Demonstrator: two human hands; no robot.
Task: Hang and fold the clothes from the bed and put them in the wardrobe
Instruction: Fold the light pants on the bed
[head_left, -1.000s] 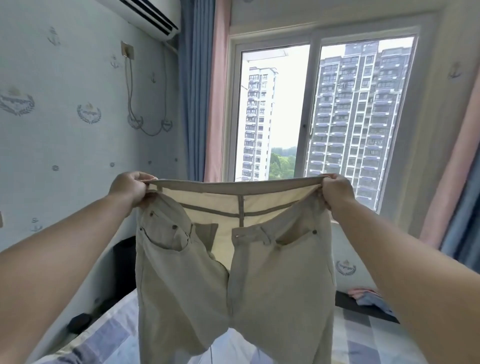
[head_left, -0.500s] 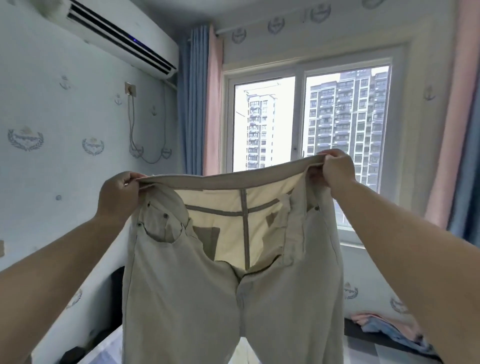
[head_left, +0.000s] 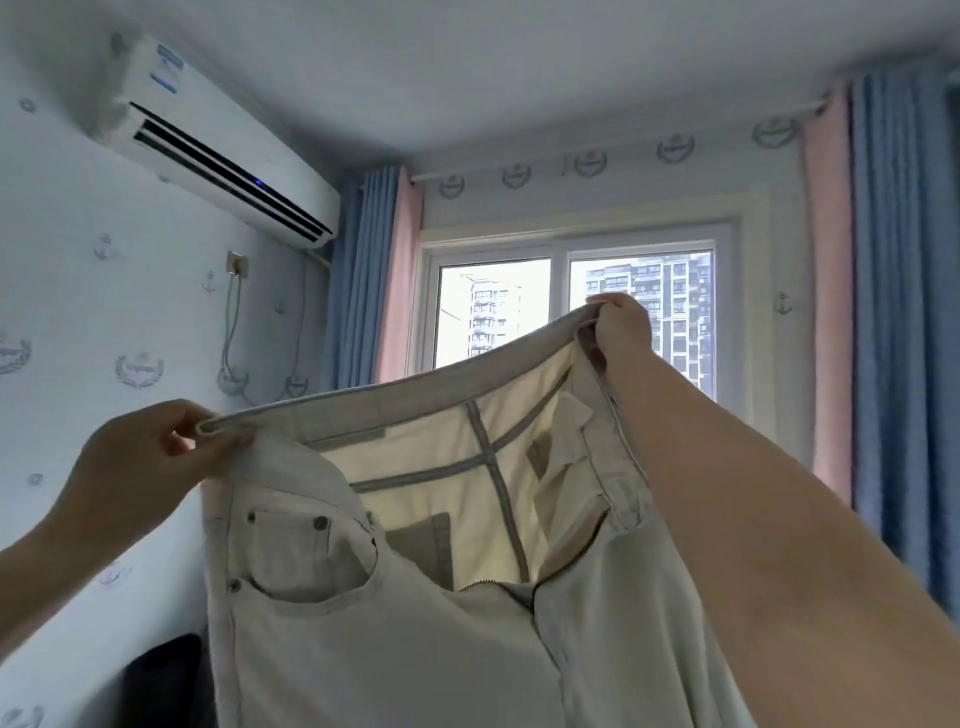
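The pants (head_left: 395, 618) hang up in the air in front of the window (head_left: 571, 306), held open at the top so the pale inside shows. The left hand (head_left: 140, 452) pinches one end of the waistband, low and near the wall, and the right hand (head_left: 621, 327) grips the other end, higher up by the glass. An air conditioner (head_left: 208, 150) sits high on the wall, and blue and pink curtains (head_left: 878, 312) hang beside the window.

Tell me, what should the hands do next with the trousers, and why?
Probably bring the two hands together to fold the beige trousers in half. The left hand and right hand each pinch a waistband end, and the trousers hang open and unzipped.
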